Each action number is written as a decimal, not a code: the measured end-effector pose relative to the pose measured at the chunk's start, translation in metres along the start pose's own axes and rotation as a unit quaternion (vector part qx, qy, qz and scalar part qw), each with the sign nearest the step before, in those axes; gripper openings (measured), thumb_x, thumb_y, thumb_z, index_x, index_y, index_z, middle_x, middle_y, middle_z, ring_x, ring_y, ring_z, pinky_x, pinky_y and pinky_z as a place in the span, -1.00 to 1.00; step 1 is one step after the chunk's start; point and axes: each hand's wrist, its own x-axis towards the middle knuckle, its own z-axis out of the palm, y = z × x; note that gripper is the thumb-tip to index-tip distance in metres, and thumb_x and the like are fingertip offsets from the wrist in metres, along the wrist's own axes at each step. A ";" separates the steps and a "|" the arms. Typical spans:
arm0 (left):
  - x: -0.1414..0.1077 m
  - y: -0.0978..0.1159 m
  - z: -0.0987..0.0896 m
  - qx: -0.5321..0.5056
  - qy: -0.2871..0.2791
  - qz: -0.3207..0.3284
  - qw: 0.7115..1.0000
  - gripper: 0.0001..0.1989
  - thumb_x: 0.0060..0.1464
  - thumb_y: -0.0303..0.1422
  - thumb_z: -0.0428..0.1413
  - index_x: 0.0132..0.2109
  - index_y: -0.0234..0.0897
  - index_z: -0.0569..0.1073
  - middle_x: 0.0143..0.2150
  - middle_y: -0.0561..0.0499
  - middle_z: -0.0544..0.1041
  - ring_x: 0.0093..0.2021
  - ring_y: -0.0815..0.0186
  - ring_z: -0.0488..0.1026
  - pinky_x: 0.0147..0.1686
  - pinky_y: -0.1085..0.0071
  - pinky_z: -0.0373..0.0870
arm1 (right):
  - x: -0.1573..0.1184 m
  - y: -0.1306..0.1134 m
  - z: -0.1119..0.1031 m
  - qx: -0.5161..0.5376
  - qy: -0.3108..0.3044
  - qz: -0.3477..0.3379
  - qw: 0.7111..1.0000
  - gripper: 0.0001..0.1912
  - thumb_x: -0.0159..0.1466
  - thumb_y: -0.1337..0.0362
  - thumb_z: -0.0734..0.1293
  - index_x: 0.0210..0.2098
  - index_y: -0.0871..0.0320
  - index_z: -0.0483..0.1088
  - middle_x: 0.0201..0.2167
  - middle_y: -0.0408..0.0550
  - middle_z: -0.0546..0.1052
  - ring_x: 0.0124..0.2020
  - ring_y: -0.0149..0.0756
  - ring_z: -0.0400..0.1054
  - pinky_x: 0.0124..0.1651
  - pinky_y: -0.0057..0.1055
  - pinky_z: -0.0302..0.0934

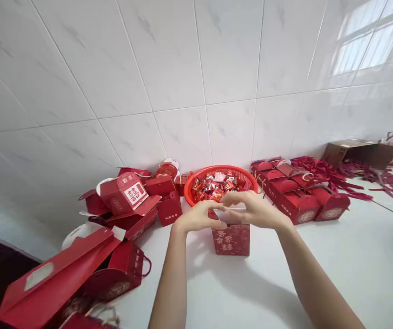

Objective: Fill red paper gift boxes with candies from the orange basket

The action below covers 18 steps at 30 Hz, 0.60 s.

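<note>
A small red paper candy box (231, 240) with pale printed characters stands upright on the white table in front of me. My left hand (201, 215) is at its upper left, thumb and fingers curved round the top edge. From the right, my right hand (251, 209) bends over the same top, its fingertips meeting those of the left. Between the hands a whitish inner flap (236, 207) shows; my fingers hide most of the opening. Just behind the box sits a red plastic basket (251, 178) holding wrapped candies (213, 185).
Several red boxes (121, 194), some unfolded, are piled on the left. Closed boxes (299, 194) stand in rows on the right, beside dark red ribbons (314, 167) and a brown carton (349, 148). A tiled wall (179, 68) rises behind the table.
</note>
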 end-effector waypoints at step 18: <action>0.006 0.003 0.004 0.040 0.044 0.029 0.998 -0.89 -0.01 -0.48 0.05 -0.28 -0.24 0.40 -0.34 0.06 0.46 -0.31 0.27 0.39 -0.29 0.40 0.28 | -0.007 0.023 -0.017 -0.175 0.011 0.123 0.977 -0.67 0.30 0.15 0.32 0.01 0.14 0.43 -0.02 0.11 0.55 -0.03 -0.06 0.43 -0.07 -0.23 0.31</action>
